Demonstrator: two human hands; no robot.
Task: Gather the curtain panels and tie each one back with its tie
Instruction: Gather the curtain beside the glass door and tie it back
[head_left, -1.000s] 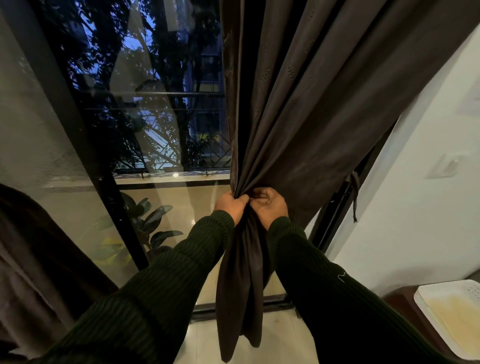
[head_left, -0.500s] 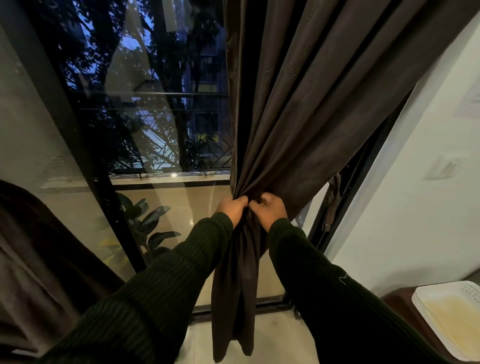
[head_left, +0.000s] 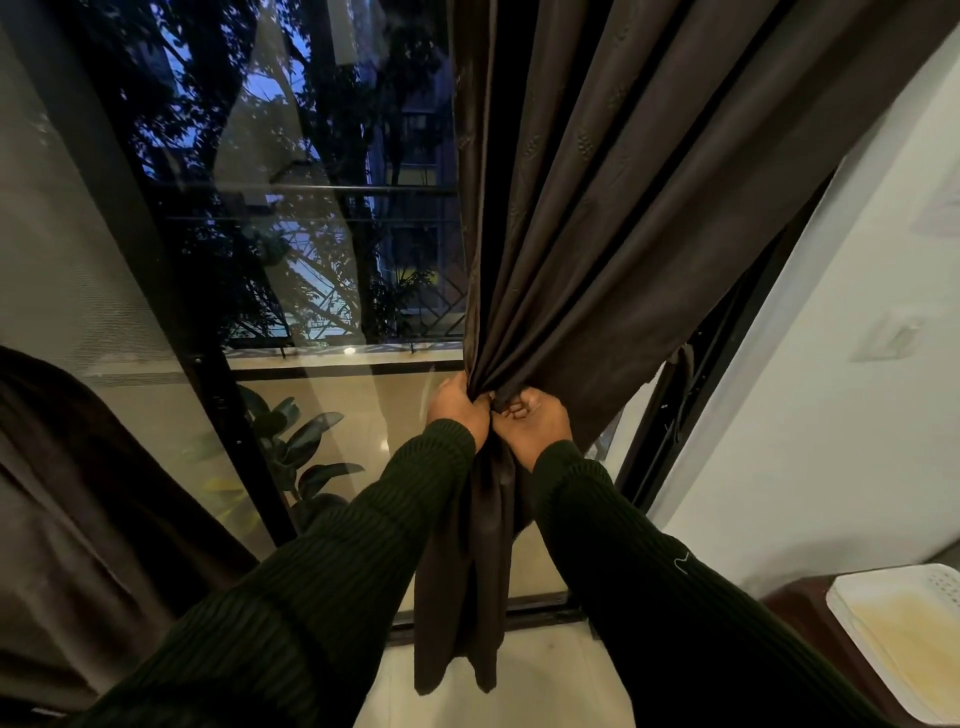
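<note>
A dark brown curtain panel (head_left: 613, 197) falls from the upper right of the frame and narrows to a tight bunch at centre, its folds fanning upward and its loose tail hanging between two dark green sleeves toward the pale floor. The left hand (head_left: 457, 408) and the right hand (head_left: 532, 423) meet at the bunch, side by side and touching, fingers of both curled closed around the gathered cloth. A thin tie (head_left: 684, 374) dangles at the black window frame (head_left: 696, 415), right of the hands and apart from them. Bare glass lies left of the bunch; a white wall (head_left: 831, 415) closes the right side.
</note>
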